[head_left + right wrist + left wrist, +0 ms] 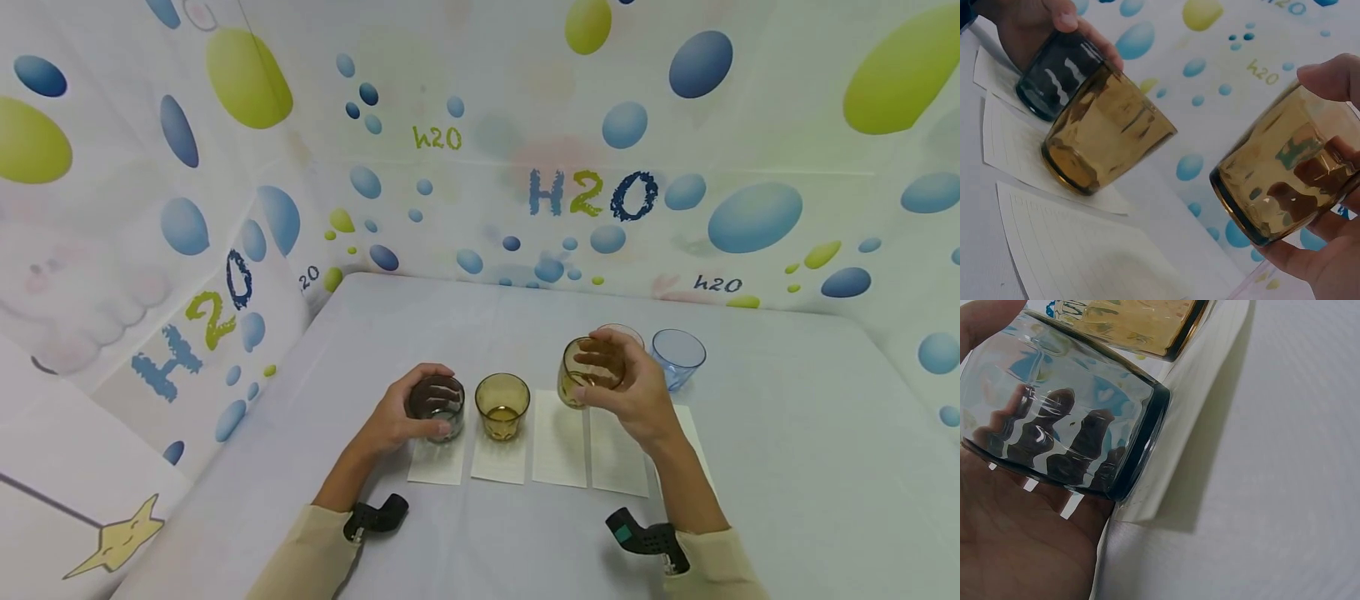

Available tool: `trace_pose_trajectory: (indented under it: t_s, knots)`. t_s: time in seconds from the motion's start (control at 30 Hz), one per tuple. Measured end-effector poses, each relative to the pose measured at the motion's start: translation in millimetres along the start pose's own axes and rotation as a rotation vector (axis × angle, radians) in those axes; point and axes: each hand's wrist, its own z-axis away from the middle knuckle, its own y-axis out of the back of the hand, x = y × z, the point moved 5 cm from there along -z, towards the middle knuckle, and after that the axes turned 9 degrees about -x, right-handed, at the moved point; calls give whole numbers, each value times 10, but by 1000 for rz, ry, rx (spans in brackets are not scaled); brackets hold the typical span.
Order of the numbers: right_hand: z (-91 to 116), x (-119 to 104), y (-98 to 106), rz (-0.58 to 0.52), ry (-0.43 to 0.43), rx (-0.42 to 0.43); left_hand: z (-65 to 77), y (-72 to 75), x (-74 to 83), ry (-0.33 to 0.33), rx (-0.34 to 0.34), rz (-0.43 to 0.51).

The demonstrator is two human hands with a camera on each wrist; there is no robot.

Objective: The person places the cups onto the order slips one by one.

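My left hand (pixel 390 417) grips a dark grey glass tumbler (pixel 437 408), its thumb in front and its fingers seen through the far side. This tumbler (pixel 1066 419) is at the leftmost paper slip. Beside it, a brown-amber tumbler (pixel 502 402) stands upright on the second slip. With thumb and fingers curled round it, my right hand (pixel 641 396) holds another amber tumbler (pixel 1285 175) over the third slip, slightly tilted. A pink-rimmed glass (pixel 625 331) is mostly hidden behind that hand, and a light blue glass (pixel 678 360) stands just right of it.
Several pale lined paper slips lie in a row on the white tablecloth (pixel 510 542), including the third slip (pixel 558 454) and the fourth slip (pixel 617 467). Behind the table rises a sheet with blue and green drops (pixel 753 218). Each wrist wears a black camera band (pixel 648 537).
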Motion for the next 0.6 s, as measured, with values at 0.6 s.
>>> trace_pose_trajectory:
  t_s: [0.6]
  knots:
    - [3, 228, -77, -22, -102, -111, -13, -5, 14, 6, 3, -2]
